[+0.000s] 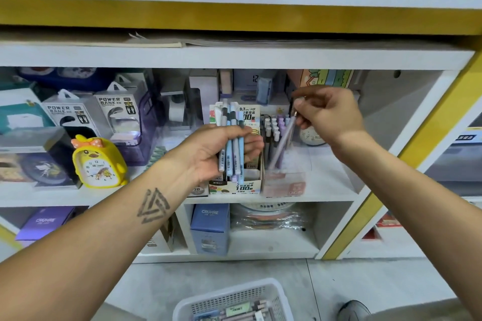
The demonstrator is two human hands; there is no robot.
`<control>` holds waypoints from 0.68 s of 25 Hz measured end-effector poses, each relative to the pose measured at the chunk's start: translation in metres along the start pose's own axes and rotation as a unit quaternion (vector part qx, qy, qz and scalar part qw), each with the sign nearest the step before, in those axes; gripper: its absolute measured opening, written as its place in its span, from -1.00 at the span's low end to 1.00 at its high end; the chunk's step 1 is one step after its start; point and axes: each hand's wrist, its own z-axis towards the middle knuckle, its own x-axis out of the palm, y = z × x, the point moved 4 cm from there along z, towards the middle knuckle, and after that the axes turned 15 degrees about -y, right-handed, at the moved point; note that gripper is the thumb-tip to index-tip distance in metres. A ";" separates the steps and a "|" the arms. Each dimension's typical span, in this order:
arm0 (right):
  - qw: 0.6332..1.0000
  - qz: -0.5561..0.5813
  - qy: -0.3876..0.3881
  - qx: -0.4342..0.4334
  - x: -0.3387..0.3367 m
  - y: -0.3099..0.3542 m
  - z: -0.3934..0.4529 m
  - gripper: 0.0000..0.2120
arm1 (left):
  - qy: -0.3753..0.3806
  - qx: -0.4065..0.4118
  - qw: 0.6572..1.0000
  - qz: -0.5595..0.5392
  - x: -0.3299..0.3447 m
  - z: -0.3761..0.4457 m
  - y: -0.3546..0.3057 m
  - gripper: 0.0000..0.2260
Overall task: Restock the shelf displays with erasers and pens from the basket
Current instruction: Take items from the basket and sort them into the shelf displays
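Note:
My left hand (208, 150) grips a bundle of pens (232, 138), blue, grey and white, held upright in front of the middle shelf. My right hand (326, 112) pinches the top of a single pale purple pen (283, 142), whose lower end sits inside a clear pen display box (284, 180) on the shelf. That box holds several upright pens with grey and lilac caps (273, 125). A white basket (234, 300) with more pens stands on the floor below.
A cardboard lead-refill box (234, 185) stands left of the clear box. A yellow duck clock (97, 161) and power bank packs (117, 114) fill the left of the shelf. Blue boxes (210, 227) sit on the lower shelf. A shoe (353, 310) is beside the basket.

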 end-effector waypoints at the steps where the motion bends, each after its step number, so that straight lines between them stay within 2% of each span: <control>1: 0.999 -0.028 -0.002 -0.034 -0.001 0.000 0.002 -0.87 | -0.015 0.002 1.000 -0.005 -0.003 0.000 -0.002 -0.61; 3: 0.994 -0.074 0.007 -0.078 0.001 -0.003 0.001 -0.87 | -0.026 0.006 1.000 -0.006 -0.005 0.000 -0.004 -0.60; 8: 0.983 -0.121 0.051 -0.128 0.012 -0.010 -0.003 -0.76 | -0.020 0.001 1.000 -0.021 -0.003 -0.001 -0.002 -0.76; 17: 0.953 -0.213 0.099 -0.189 0.029 -0.018 -0.019 -0.82 | -0.011 -0.002 1.000 -0.004 -0.007 -0.005 -0.002 -0.82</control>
